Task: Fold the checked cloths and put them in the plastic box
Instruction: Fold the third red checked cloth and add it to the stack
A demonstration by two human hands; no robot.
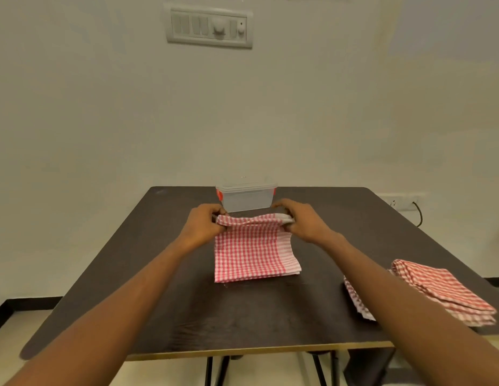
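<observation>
Red checked cloth (252, 250) lies on the table (159, 302); left hand (205, 222) and right hand (301, 218) pinch its far corners, before the plastic box (247, 197).

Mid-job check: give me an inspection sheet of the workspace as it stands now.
Surface: dark table, top bare near the front edge.
Job's things: checked cloth folded at centre, far edge lifted; plastic box behind it, lid seemingly on; cloth pile at the right edge.
Clutter: nothing seen.
Grips: left hand and right hand each pinch a far corner of the checked cloth.
Cables: black cord hangs from a wall socket, right.
Surroundings: plain wall, switch panel above.
</observation>
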